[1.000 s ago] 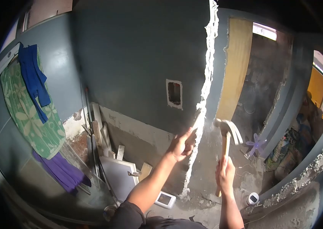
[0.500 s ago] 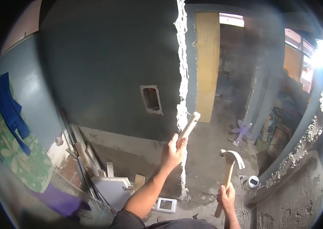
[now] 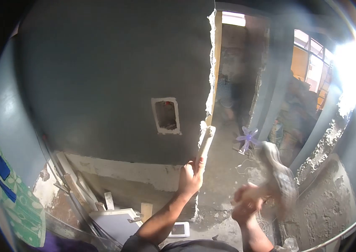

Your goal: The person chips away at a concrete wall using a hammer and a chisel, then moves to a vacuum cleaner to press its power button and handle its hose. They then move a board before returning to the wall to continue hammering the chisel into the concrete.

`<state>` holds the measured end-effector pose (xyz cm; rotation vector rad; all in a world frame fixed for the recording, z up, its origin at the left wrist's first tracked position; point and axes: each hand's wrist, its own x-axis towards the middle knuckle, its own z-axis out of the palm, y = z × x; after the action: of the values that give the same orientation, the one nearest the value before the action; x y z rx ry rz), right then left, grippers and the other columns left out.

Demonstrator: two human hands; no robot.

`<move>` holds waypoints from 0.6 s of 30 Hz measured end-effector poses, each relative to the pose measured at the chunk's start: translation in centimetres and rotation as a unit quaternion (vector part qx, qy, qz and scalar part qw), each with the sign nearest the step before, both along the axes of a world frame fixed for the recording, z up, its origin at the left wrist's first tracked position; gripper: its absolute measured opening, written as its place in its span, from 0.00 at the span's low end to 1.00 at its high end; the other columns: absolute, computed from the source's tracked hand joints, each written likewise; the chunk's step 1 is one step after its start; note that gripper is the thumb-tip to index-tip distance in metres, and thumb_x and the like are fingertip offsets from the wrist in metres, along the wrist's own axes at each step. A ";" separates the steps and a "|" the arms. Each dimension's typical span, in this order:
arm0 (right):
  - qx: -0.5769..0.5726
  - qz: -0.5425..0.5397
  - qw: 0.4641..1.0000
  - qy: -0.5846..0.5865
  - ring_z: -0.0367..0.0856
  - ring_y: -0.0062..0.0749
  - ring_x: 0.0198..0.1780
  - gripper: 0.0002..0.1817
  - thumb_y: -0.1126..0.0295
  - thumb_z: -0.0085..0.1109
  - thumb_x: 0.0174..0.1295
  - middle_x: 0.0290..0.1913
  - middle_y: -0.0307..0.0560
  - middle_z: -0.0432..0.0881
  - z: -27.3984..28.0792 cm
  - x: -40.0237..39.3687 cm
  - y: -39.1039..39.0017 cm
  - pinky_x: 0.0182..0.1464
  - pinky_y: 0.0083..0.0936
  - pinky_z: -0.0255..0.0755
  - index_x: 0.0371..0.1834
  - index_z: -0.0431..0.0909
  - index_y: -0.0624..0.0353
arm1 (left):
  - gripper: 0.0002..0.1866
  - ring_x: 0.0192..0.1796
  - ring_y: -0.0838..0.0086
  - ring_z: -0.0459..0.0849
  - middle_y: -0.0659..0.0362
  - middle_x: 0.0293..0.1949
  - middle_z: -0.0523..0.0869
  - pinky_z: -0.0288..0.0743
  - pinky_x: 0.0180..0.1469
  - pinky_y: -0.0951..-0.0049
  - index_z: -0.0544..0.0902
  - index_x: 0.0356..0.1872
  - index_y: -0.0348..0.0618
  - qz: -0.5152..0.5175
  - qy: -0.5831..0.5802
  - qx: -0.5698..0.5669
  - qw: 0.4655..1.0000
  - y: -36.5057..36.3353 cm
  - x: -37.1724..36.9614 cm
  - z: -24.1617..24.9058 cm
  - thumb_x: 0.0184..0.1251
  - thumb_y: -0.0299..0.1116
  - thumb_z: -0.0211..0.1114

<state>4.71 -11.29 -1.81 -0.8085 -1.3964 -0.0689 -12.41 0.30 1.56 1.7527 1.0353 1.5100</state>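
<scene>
Hammer (image 3: 276, 180) now a blur beside the right hand (image 3: 245, 206) — mid-swing, clenched on the handle; left hand (image 3: 190, 178) still grasping the chisel (image 3: 205, 145) against the wall edge (image 3: 209, 84).

The chisel (image 3: 205, 143) looks dusty and pale. The wall (image 3: 102, 84) is matt grey plaster, its broken edge (image 3: 210, 75) rough and crumbly.

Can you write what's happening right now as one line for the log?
left hand: grips pale wooden chisel handle at broken wall edge | right hand: grips blurred hammer
</scene>
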 end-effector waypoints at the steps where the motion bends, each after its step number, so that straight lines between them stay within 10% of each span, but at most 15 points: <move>1: -0.067 -0.044 0.995 -0.051 0.75 0.40 0.23 0.11 0.66 0.52 0.73 0.24 0.52 0.73 0.5 -0.6 1.3 0.26 0.31 0.70 0.45 0.69 0.64 | 0.26 0.20 0.65 0.79 0.52 0.17 0.78 0.69 0.25 0.63 0.79 0.28 0.35 -0.005 0.000 0.001 1.000 0.1 0.0 -0.2 0.80 0.49 0.54; 4: -0.290 -0.017 0.956 -0.029 0.79 0.48 0.23 0.08 0.68 0.52 0.71 0.22 0.55 0.77 2.8 -2.0 1.8 0.28 0.34 0.71 0.42 0.73 0.63 | 0.27 0.19 0.63 0.78 0.51 0.17 0.78 0.68 0.25 0.62 0.79 0.28 0.35 0.029 -0.008 -0.085 0.996 0.9 0.1 -1.5 0.80 0.51 0.54; 6: -0.247 -0.014 0.969 0.000 0.72 0.22 0.22 0.19 0.54 0.43 0.77 0.25 0.37 0.74 2.3 -1.7 0.9 0.27 0.22 0.67 0.42 0.71 0.61 | 0.28 0.19 0.63 0.78 0.51 0.17 0.78 0.67 0.24 0.61 0.79 0.28 0.35 0.010 -0.040 0.002 0.999 1.1 0.2 -1.5 0.79 0.52 0.54; 10: 0.034 0.035 0.998 0.040 0.68 0.21 0.20 0.24 0.48 0.40 0.78 0.28 0.44 0.71 4.2 -3.4 -0.2 0.22 0.20 0.65 0.38 0.68 0.60 | 0.26 0.21 0.53 0.81 0.46 0.18 0.78 0.66 0.23 0.60 0.78 0.28 0.35 0.022 -0.002 0.010 1.000 0.5 -0.2 -0.6 0.80 0.48 0.54; 12: 0.042 0.110 0.991 0.063 0.71 0.24 0.20 0.20 0.53 0.42 0.78 0.34 0.51 0.74 3.6 -2.9 0.7 0.24 0.24 0.68 0.39 0.67 0.60 | 0.25 0.22 0.49 0.81 0.44 0.20 0.79 0.66 0.23 0.59 0.79 0.28 0.34 0.035 0.011 0.027 0.999 0.8 -0.3 -0.8 0.80 0.47 0.54; 14: -0.090 -0.132 0.968 -0.192 0.73 0.26 0.22 0.16 0.58 0.44 0.78 0.33 0.50 0.77 2.3 -2.1 2.0 0.26 0.27 0.70 0.41 0.68 0.61 | 0.24 0.24 0.46 0.81 0.43 0.21 0.79 0.67 0.23 0.59 0.79 0.29 0.34 0.041 0.026 0.040 0.998 0.5 -0.4 -0.8 0.81 0.46 0.53; 18: -0.252 0.002 0.967 -0.024 0.81 0.51 0.24 0.08 0.70 0.52 0.70 0.22 0.54 0.78 3.1 -2.6 0.7 0.29 0.37 0.73 0.44 0.74 0.63 | 0.24 0.25 0.46 0.81 0.41 0.22 0.79 0.66 0.23 0.58 0.81 0.32 0.34 0.017 -0.002 0.000 1.000 0.3 -0.3 -0.1 0.80 0.46 0.54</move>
<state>2.08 -10.57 1.28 -1.2302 -1.4824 0.2826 -12.72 0.57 1.45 1.7400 1.0680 1.5344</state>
